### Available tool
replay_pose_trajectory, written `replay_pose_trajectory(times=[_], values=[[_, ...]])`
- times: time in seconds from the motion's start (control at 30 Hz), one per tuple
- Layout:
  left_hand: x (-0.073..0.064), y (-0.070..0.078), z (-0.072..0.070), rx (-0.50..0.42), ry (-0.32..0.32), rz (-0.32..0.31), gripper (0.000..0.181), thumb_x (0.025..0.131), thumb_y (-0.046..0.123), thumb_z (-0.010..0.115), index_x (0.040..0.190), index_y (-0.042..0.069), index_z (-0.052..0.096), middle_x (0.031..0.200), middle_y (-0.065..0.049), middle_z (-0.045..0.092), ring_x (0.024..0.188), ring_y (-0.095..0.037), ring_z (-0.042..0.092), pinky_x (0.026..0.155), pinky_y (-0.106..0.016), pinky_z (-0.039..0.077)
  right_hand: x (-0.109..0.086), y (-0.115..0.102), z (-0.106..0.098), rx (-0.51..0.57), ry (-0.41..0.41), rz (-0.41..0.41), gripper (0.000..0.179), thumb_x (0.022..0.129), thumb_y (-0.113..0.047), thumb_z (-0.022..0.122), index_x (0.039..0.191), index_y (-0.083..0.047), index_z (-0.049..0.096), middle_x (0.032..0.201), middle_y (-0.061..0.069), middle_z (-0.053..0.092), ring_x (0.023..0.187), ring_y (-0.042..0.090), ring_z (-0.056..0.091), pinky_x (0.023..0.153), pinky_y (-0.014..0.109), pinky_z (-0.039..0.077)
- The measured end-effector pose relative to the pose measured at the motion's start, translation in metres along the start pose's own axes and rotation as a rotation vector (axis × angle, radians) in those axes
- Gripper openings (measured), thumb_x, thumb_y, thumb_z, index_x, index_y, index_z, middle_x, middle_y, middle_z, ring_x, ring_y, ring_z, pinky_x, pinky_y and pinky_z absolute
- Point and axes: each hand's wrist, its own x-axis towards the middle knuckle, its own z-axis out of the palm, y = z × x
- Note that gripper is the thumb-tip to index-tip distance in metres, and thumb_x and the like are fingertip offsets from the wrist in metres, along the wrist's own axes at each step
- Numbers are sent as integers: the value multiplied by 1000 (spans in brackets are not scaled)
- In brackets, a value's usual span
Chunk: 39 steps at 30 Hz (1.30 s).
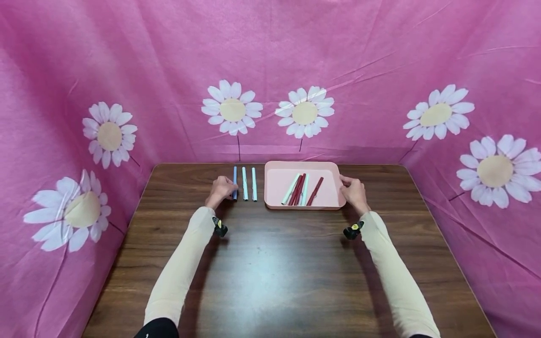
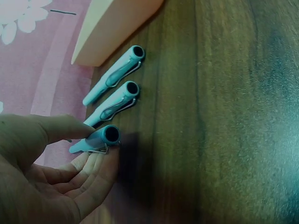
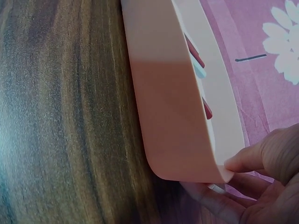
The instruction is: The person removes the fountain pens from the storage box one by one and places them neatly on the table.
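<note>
- Head view: A blue pen [image 1: 235,177] heads the left end of a three-pen row on a wooden table [image 1: 262,281], its lower part at the fingertips of a person's left hand [image 1: 221,189].
- The left hand pinches that pen between thumb and fingers; whether its whole length rests on the wood cannot be told.
- Two mint pens [image 1: 244,184] lie just to its right, roughly parallel, with gaps between them.
- Next to the row sits a pink tray [image 1: 272,180], holding several dark-red pens [image 1: 315,190] and pale pens [image 1: 290,189] at a slant, some bunched together.
- The right hand [image 1: 354,194] grips the tray's right side, thumb at the rim, fingers outside.
- The work looks partway along: the mint pair is aligned and free, the blue pen not yet released, the tray's mixed batch seemingly left to handle.
- Behind hangs a pink cloth [image 1: 270,47] printed with daisies.
</note>
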Motion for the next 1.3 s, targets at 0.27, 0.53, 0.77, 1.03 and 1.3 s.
replay_pose_trajectory(times=[0.27, 0.53, 0.77, 1.03, 1.3], values=[[6, -3, 9, 20, 16, 5, 17, 95, 14, 65, 91, -2, 71, 80, -9, 70, 56, -14, 68, 60, -29, 60, -2, 0, -3, 5, -17, -10, 51, 94, -3, 54, 144, 0, 58, 131, 25, 67, 110, 37, 62, 90, 44, 49], [2, -7, 14, 58, 32, -29, 17, 96, 16, 66, 98, 0, 71, 91, -12, 74, 55, -9, 65, 65, -29, 59, -4, 3, 1, -2, -15, -11, 50, 94, -2, 54, 144, 1, 59, 130, 25, 68, 107, 37, 63, 88, 42, 49], [3, -3, 14, 47, 46, -37, 20, 96, 16, 66, 106, -1, 71, 107, -18, 74, 56, -9, 65, 64, -28, 59, -3, 3, 0, 22, 24, -50, 52, 88, -4, 53, 139, 3, 62, 124, 26, 70, 102, 37, 63, 87, 43, 50], [6, -5, 12, 64, 90, -67, 35, 96, 20, 63, 123, -2, 69, 124, -24, 72, 62, -18, 75, 72, -33, 62, -1, 2, 1, 16, 8, -57, 51, 91, -2, 52, 141, 2, 61, 126, 26, 69, 107, 40, 64, 90, 48, 50], [4, -1, 13, 148, 158, 20, 46, 96, 25, 64, 133, -3, 61, 135, -27, 62, 123, -48, 60, 104, -61, 46, 1, -2, 4, 13, -7, -36, 51, 93, -2, 53, 143, 1, 59, 130, 25, 67, 112, 40, 64, 94, 49, 50]])
